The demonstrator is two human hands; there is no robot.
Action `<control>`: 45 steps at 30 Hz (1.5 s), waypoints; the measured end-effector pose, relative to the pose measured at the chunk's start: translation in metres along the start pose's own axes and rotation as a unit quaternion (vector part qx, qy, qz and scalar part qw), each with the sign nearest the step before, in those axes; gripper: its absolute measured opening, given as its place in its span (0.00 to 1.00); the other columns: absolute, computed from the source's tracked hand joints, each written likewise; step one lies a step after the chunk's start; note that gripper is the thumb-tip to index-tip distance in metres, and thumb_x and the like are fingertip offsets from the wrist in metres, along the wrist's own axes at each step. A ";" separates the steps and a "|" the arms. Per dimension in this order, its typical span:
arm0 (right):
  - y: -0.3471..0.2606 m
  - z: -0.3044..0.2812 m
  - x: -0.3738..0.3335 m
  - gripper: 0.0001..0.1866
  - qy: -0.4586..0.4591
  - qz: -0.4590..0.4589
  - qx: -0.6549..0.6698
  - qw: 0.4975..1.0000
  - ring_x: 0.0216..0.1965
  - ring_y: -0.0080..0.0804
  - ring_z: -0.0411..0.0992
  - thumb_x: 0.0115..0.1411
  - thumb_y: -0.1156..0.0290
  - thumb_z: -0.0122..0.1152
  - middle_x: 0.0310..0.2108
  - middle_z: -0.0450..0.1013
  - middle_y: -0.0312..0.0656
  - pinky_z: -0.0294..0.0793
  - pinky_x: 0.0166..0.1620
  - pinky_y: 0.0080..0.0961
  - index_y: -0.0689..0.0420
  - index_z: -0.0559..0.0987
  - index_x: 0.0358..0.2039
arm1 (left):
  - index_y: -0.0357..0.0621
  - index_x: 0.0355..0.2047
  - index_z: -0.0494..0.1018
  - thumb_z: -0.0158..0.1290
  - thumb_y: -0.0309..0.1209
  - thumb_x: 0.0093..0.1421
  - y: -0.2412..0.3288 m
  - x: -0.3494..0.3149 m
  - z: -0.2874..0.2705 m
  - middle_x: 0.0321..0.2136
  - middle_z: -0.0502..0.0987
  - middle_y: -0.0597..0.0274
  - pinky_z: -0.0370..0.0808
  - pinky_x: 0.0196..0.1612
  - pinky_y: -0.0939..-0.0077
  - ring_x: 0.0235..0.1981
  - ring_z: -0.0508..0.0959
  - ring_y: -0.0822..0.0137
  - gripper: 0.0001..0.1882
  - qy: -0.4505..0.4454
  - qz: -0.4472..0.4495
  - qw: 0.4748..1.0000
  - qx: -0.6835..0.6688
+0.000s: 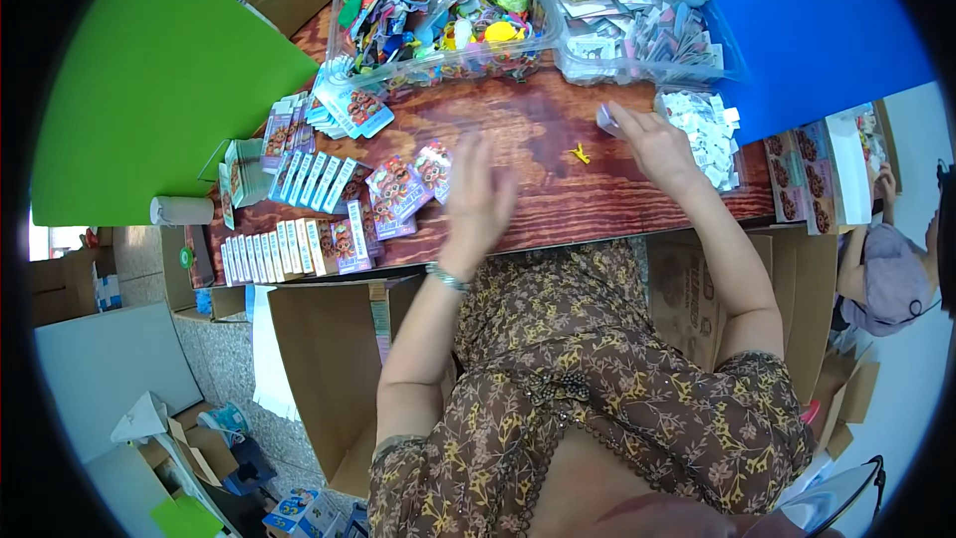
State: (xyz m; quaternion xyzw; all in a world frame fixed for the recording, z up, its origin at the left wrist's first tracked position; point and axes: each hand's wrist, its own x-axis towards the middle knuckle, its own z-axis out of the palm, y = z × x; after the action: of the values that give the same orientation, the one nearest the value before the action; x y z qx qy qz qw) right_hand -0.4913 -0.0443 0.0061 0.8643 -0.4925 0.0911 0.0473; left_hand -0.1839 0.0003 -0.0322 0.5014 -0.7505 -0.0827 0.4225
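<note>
My left hand (480,194) is raised over the table, blurred by motion, its fingers stretched upward and nothing visible in them. Just left of it lie purple printed packets (398,187) and a similar red-and-purple one (432,167). Between the fingertips of my right hand (652,144) is a small pale packet (606,120), too small to make out fully. A little yellow plastic figure (581,152) lies on the table between my hands. Beside my right hand sits a pile of small white packets (702,130) in a clear tray.
At the back stand a clear bin (448,65) of colourful small toys and another clear bin (637,70) of cards and packets. Small boxes (269,249) line up at the left, with fanned blue cards (349,105) behind. Another person (886,274) is at far right.
</note>
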 end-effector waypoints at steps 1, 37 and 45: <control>-0.016 -0.014 0.007 0.25 0.026 0.033 0.084 0.996 0.46 0.45 0.80 0.61 0.75 0.58 0.49 0.79 0.48 0.81 0.48 0.36 0.54 0.73 0.60 | 0.33 0.66 0.59 0.66 0.30 0.54 0.016 0.001 0.011 0.63 0.65 0.36 0.63 0.67 0.50 0.65 0.66 0.39 0.42 -0.010 0.026 0.999 -0.016; 0.049 -0.061 0.122 0.11 0.054 0.050 0.149 0.986 0.39 0.48 0.79 0.63 0.69 0.62 0.37 0.79 0.49 0.78 0.42 0.41 0.54 0.82 0.46 | 0.41 0.64 0.61 0.74 0.32 0.46 0.013 -0.032 0.048 0.53 0.70 0.45 0.77 0.49 0.57 0.51 0.76 0.45 0.47 -0.034 -0.122 0.987 -0.096; -0.038 -0.057 0.040 0.16 0.095 -0.079 0.281 0.952 0.30 0.41 0.77 0.60 0.77 0.64 0.33 0.77 0.43 0.77 0.33 0.35 0.53 0.82 0.49 | 0.42 0.63 0.60 0.73 0.29 0.46 0.014 -0.024 0.053 0.52 0.72 0.46 0.77 0.50 0.58 0.51 0.76 0.45 0.46 -0.005 -0.043 0.999 -0.033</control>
State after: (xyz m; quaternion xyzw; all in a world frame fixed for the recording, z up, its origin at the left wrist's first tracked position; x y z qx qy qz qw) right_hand -0.4448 -0.0490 0.0704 0.8659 -0.3704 0.3035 -0.1443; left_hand -0.2286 0.0108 -0.0708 0.5186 -0.7274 -0.1277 0.4309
